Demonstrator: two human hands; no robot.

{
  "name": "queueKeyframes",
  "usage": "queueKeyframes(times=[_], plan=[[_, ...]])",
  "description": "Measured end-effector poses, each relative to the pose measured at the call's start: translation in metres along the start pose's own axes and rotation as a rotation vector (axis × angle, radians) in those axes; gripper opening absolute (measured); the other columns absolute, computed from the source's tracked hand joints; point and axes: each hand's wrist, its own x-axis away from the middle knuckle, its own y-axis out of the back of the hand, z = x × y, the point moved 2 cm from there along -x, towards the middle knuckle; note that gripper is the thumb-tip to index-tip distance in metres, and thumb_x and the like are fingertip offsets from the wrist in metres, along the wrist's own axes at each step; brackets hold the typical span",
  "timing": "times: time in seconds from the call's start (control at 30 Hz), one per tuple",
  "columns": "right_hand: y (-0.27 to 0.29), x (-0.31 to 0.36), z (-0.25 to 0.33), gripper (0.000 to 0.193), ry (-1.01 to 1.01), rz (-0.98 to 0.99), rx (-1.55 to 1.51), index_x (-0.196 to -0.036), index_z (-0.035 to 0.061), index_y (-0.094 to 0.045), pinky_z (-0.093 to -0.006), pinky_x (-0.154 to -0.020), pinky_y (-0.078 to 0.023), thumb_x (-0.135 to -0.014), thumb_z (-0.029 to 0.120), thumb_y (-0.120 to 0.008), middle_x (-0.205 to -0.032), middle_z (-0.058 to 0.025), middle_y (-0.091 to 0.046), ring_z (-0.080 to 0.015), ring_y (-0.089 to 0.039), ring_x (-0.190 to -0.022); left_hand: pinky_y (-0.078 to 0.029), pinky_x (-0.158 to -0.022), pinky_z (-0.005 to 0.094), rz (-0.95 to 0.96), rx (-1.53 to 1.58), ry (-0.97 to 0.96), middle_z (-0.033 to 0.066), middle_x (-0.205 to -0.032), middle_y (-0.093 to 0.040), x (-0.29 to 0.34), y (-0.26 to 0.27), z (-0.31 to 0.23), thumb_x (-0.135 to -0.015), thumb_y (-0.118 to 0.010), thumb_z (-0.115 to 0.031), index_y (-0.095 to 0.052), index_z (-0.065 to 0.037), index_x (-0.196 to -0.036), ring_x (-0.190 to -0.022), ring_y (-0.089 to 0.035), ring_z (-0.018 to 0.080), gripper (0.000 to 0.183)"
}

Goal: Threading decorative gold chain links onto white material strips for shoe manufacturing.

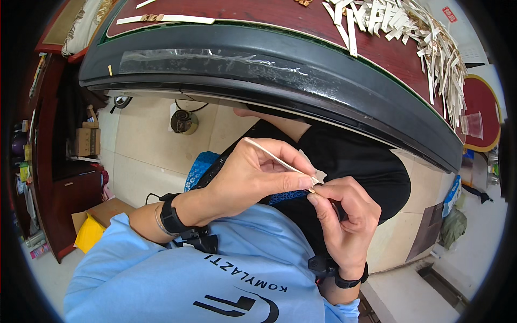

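Observation:
Over my lap, my left hand point(253, 172) pinches a thin, pale strip point(276, 158) between thumb and fingers. The strip slants from the back of that hand down to the right, to my fingertips. Close against it, my right hand point(347, 212) is closed too, its thumb and forefinger pinching at the strip's lower right end. Some small pale bit shows between the fingertips, too small to name. Beyond my hands, on the dark red table top point(258, 12), lies a similar pale strip point(183, 19) with a brown piece point(152, 18) around it.
A large heap of loose pale strips point(398, 24) covers the table's far right. The table's thick dark edge point(269, 64) runs across in front of me. To the right stands a clear plastic cup point(472, 125) on a red stool. A cardboard box point(110, 210) is at lower left.

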Motion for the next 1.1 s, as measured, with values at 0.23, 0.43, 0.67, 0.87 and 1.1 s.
queueKeyframes(times=[0.23, 0.43, 0.67, 0.87, 1.1], plan=[[-0.004, 0.004, -0.001, 0.01, -0.112, -0.001, -0.087, -0.085, -0.0018, -0.068, -0.0247, -0.05, -0.044, -0.078, -0.003, -0.075, -0.075, -0.0091, -0.064, -0.0147, -0.058, -0.059, -0.056, -0.077, 0.0284, 0.057, -0.317, -0.363, 0.0165, -0.095, -0.069, 0.0, 0.004, 0.003, -0.083, -0.071, 0.005, -0.069, 0.005, -0.089, -0.087, -0.068, 0.0194, 0.007], [-0.01, 0.008, -0.006, 0.017, -0.093, -0.167, -0.114, -0.093, -0.0035, -0.068, -0.0236, -0.051, -0.044, -0.077, -0.005, -0.075, -0.076, -0.0103, -0.064, -0.0136, -0.059, -0.061, -0.055, -0.08, 0.0283, 0.038, 0.01, -0.129, 0.0177, -0.1, -0.069, -0.001, 0.006, 0.009, -0.081, -0.07, 0.007, -0.068, 0.004, -0.09, -0.091, -0.067, 0.0199, 0.009], [-0.013, 0.007, -0.01, 0.029, 0.112, -0.13, 0.049, -0.104, -0.0048, -0.068, -0.0263, -0.055, -0.05, -0.075, -0.009, -0.074, -0.079, -0.0129, -0.065, -0.0185, -0.062, -0.064, -0.056, -0.085, 0.0307, 0.012, 0.145, 0.08, 0.0181, -0.102, -0.068, -0.001, 0.01, 0.016, -0.08, -0.072, 0.008, -0.066, 0.003, -0.096, -0.096, -0.068, 0.0209, 0.018], [-0.011, 0.005, -0.007, 0.022, 0.193, -0.132, 0.081, -0.092, -0.0031, -0.066, -0.0267, -0.053, -0.048, -0.073, -0.01, -0.074, -0.078, -0.0122, -0.064, -0.0192, -0.062, -0.062, -0.055, -0.084, 0.0326, 0.126, 0.029, -0.026, 0.0174, -0.1, -0.069, -0.001, 0.01, 0.012, -0.078, -0.074, 0.007, -0.066, 0.003, -0.093, -0.093, -0.067, 0.0211, 0.018], [-0.013, 0.003, -0.009, 0.026, 0.381, -0.238, 0.156, -0.092, -0.0006, -0.064, -0.0305, -0.052, -0.048, -0.069, -0.008, -0.076, -0.076, -0.0113, -0.063, -0.023, -0.061, -0.061, -0.052, -0.084, 0.0283, 0.053, 0.083, 0.029, 0.0139, -0.103, -0.068, 0.003, -0.003, 0.008, -0.086, -0.069, 0.001, -0.063, 0.003, -0.108, -0.096, -0.065, 0.0165, 0.022]])
